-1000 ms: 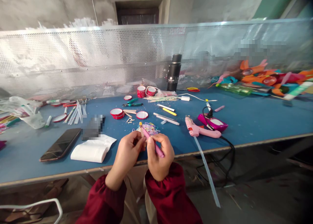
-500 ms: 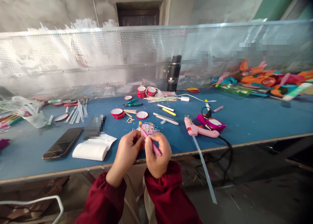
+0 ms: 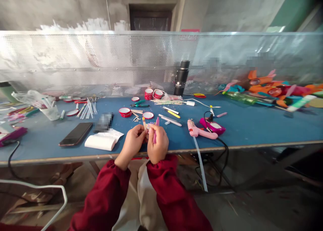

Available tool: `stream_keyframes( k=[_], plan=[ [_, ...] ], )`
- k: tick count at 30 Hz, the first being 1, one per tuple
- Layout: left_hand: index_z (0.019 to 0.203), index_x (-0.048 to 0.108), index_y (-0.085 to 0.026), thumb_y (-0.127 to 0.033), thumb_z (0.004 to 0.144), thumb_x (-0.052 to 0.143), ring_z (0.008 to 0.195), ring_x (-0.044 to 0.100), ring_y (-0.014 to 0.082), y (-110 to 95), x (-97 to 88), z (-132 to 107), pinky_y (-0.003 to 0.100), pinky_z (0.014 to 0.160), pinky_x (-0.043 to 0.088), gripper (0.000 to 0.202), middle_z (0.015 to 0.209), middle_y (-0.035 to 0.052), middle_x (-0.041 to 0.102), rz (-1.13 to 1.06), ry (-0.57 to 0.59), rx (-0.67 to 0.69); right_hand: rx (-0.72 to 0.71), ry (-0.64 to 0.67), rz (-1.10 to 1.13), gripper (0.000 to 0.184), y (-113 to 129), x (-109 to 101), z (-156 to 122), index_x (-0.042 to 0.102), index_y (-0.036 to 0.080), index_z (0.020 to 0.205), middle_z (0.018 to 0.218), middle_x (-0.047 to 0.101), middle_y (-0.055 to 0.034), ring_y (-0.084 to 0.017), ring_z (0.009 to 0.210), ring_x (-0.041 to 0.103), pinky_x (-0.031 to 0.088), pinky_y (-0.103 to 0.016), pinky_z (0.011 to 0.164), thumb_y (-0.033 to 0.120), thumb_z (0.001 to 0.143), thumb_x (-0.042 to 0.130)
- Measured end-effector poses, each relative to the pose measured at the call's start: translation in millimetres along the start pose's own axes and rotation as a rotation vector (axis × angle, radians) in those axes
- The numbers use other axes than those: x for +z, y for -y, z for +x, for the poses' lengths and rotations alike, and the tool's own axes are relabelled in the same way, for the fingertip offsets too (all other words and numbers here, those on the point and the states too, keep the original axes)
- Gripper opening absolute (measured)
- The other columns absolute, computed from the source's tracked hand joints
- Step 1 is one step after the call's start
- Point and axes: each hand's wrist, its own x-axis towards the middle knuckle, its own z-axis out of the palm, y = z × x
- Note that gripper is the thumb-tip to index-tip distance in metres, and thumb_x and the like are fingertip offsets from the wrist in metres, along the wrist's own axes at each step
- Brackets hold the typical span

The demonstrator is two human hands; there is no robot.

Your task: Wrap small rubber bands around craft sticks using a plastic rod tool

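Note:
Both of my hands meet over the front edge of the blue table [image 3: 252, 130]. My right hand [image 3: 158, 146] is closed round a pink stick [image 3: 155, 130] that points upward. My left hand [image 3: 133, 144] pinches a thin stick with a yellow tip [image 3: 144, 123], held close against the pink one. A heap of small coloured rubber bands lies just behind my fingers, mostly hidden. A pink glue gun [image 3: 199, 132] with a long clear glue rod rests on the table to the right of my hands.
A black phone [image 3: 75, 133] and folded white tissue [image 3: 103, 141] lie left of my hands. Red tape rolls [image 3: 125, 112], pliers, white sticks and a black flask [image 3: 182, 77] sit further back. A perforated metal screen [image 3: 101, 59] backs the table. Coloured toys are piled at far right.
The camera has pulled back and tilted, so my hands look smaller. The pink stick has swung from slanting down-right to nearly upright. Both hands have kept their grips.

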Motion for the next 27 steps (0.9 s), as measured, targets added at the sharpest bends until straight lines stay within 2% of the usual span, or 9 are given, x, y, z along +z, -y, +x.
stream_keyframes(
  k=[6, 11, 15, 20, 27],
  plan=[
    [0.077, 0.06, -0.019, -0.034, 0.091, 0.064, 0.061, 0.05, 0.012, 3, -2.4, 3, 0.023, 0.058, 0.038, 0.021, 0.067, -0.0026, 0.061, 0.039, -0.006, 0.068, -0.052, 0.051, -0.067, 0.018, 0, 2, 1, 0.07, 0.021, 0.11, 0.098, 0.077, -0.0089, -0.024, 0.095, 0.071, 0.054, -0.038, 0.087, 0.027, 0.106, 0.053],
    [0.074, 0.059, -0.019, -0.036, 0.088, 0.067, 0.061, 0.051, 0.0127, 9, -2.4, 5, 0.023, 0.059, 0.041, 0.024, 0.064, -0.0026, 0.057, -0.039, -0.001, 0.079, -0.111, 0.086, -0.009, 0.03, -2, 0, 2, 0.069, 0.023, 0.128, 0.105, 0.079, -0.009, -0.024, 0.1, 0.072, 0.055, -0.04, 0.093, 0.032, 0.109, 0.048],
    [0.08, 0.062, -0.019, -0.045, 0.085, 0.073, 0.059, 0.055, 0.0131, 12, -1.2, 7, 0.024, 0.057, 0.045, 0.029, 0.069, -0.0016, 0.062, -0.147, 0.023, 0.024, -0.048, 0.025, -0.012, 0.033, -2, 0, 0, 0.065, 0.02, 0.134, 0.111, 0.078, -0.0123, -0.025, 0.103, 0.072, 0.055, -0.042, 0.097, 0.034, 0.107, 0.051],
    [0.077, 0.061, -0.019, -0.049, 0.08, 0.078, 0.057, 0.057, 0.0137, 10, -2.1, 9, 0.024, 0.056, 0.047, 0.034, 0.065, -0.0013, 0.063, -0.16, 0.014, -0.001, -0.018, -0.018, -0.021, 0.024, -4, 2, -1, 0.069, 0.02, 0.117, 0.105, 0.078, -0.0119, -0.025, 0.1, 0.072, 0.055, -0.042, 0.095, 0.034, 0.105, 0.054],
    [0.079, 0.064, -0.019, -0.051, 0.076, 0.081, 0.053, 0.057, 0.014, 8, -3.4, 11, 0.024, 0.051, 0.042, 0.036, 0.06, -0.002, 0.062, -0.171, 0.02, -0.019, 0.056, -0.057, 0.047, 0.016, -7, 0, -1, 0.069, 0.023, 0.099, 0.088, 0.075, -0.0052, -0.022, 0.085, 0.069, 0.053, -0.04, 0.092, 0.036, 0.1, 0.06]
  ],
)
